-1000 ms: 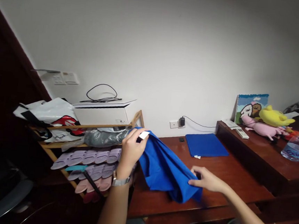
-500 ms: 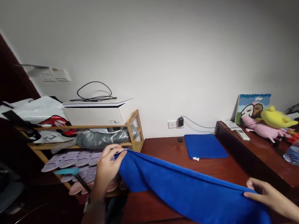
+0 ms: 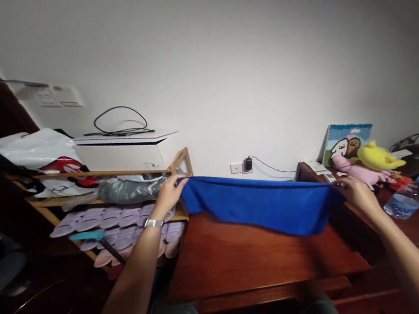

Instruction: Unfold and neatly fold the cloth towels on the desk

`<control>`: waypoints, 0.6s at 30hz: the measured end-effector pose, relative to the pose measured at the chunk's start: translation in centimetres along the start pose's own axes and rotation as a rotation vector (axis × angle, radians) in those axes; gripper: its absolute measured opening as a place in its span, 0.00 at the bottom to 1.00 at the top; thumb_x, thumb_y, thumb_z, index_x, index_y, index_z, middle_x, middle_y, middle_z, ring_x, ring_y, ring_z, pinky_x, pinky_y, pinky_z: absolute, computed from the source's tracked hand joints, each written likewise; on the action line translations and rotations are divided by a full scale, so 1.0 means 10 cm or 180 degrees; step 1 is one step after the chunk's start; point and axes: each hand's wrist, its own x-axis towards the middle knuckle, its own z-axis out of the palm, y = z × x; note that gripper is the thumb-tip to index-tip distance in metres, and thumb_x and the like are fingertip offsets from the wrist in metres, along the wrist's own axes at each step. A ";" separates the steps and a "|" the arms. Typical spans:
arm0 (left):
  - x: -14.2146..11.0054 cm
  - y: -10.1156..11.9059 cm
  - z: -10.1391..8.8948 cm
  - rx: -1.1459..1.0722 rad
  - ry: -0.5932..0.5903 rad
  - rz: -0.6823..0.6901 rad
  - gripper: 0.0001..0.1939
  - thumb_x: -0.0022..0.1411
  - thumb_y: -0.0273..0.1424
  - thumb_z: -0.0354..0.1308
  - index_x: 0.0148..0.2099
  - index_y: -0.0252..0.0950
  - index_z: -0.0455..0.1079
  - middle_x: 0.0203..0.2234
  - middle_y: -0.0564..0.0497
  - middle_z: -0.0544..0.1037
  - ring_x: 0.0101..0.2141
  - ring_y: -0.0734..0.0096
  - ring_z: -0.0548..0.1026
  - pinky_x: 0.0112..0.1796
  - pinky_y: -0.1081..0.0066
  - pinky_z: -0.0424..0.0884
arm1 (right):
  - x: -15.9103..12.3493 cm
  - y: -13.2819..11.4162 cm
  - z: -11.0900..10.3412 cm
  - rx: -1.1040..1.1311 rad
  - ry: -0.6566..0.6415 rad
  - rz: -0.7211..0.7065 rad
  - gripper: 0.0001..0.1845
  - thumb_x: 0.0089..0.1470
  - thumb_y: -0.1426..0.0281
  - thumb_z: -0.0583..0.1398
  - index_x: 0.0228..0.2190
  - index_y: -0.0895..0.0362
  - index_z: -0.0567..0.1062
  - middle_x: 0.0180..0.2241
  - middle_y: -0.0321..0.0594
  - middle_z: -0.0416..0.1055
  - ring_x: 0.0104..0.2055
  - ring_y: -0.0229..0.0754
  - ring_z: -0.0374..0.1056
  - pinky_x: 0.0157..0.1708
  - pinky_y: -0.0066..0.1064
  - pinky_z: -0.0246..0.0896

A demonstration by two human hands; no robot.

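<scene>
A blue cloth [image 3: 260, 205] is stretched out between my two hands above the reddish-brown wooden table [image 3: 259, 259]. My left hand [image 3: 170, 189] pinches its upper left corner, and a watch is on that wrist. At the upper right corner, my right hand [image 3: 356, 192] is closed on the cloth. The top edge runs nearly level, while the lower part hangs loose over the back of the table. Most of the folded blue cloth lying at the back of the table is hidden behind it.
To the left, a wooden rack [image 3: 50, 215] holds slippers [image 3: 111, 217], a white box [image 3: 121, 156] and a bag. On the right, a raised surface carries a water bottle [image 3: 407, 198], plush toys [image 3: 374, 157] and a picture [image 3: 346, 142]. A plugged adapter [image 3: 248, 164] sits on the wall.
Both hands have carried the cloth up and away from me, toward the wall. Its right end has risen, so the top edge is now level. The view has shifted slightly.
</scene>
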 end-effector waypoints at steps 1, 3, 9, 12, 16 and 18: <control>-0.01 -0.01 -0.05 0.0043 0.0136 0.0020 0.22 0.67 0.52 0.54 0.44 0.40 0.76 0.41 0.45 0.85 0.44 0.57 0.81 0.50 0.60 0.74 | 0.01 -0.01 -0.03 -0.0010 0.0173 -0.0107 0.24 0.64 0.50 0.55 0.42 0.53 0.82 0.48 0.58 0.78 0.43 0.53 0.72 0.43 0.43 0.63; -0.16 -0.08 -0.13 0.0117 0.0307 0.0094 0.21 0.68 0.52 0.55 0.43 0.40 0.76 0.40 0.47 0.85 0.43 0.58 0.81 0.49 0.61 0.74 | -0.06 -0.01 -0.04 0.0067 0.0393 -0.0229 0.26 0.65 0.49 0.53 0.44 0.53 0.82 0.48 0.55 0.77 0.44 0.53 0.72 0.46 0.43 0.64; -1.45 -0.61 0.04 0.0364 -0.0274 0.0448 0.21 0.70 0.52 0.54 0.37 0.42 0.74 0.37 0.48 0.83 0.41 0.58 0.81 0.46 0.60 0.77 | -0.87 0.28 0.67 0.0521 0.0401 -0.0040 0.22 0.61 0.52 0.54 0.36 0.51 0.82 0.43 0.51 0.81 0.47 0.56 0.77 0.53 0.47 0.70; -2.26 -0.90 0.34 0.0591 -0.0804 0.0323 0.19 0.73 0.45 0.50 0.34 0.43 0.73 0.36 0.48 0.84 0.40 0.57 0.82 0.45 0.59 0.79 | -1.49 0.50 1.35 0.0720 0.0048 0.0288 0.21 0.56 0.53 0.53 0.32 0.51 0.82 0.39 0.48 0.83 0.43 0.55 0.80 0.50 0.48 0.74; -2.95 -1.14 0.65 0.0695 -0.1244 0.0047 0.09 0.66 0.34 0.54 0.36 0.43 0.75 0.45 0.45 0.85 0.47 0.55 0.83 0.51 0.56 0.79 | -2.26 0.74 2.08 0.0666 -0.0331 0.0550 0.21 0.53 0.56 0.53 0.32 0.51 0.83 0.40 0.47 0.84 0.43 0.55 0.81 0.48 0.47 0.77; -3.07 -1.18 0.71 0.0708 -0.1295 -0.0071 0.08 0.62 0.30 0.56 0.39 0.43 0.76 0.46 0.46 0.85 0.48 0.55 0.83 0.51 0.57 0.79 | -2.50 0.85 2.26 0.0568 -0.0307 0.0522 0.21 0.55 0.57 0.53 0.34 0.51 0.84 0.44 0.48 0.84 0.46 0.55 0.81 0.50 0.48 0.77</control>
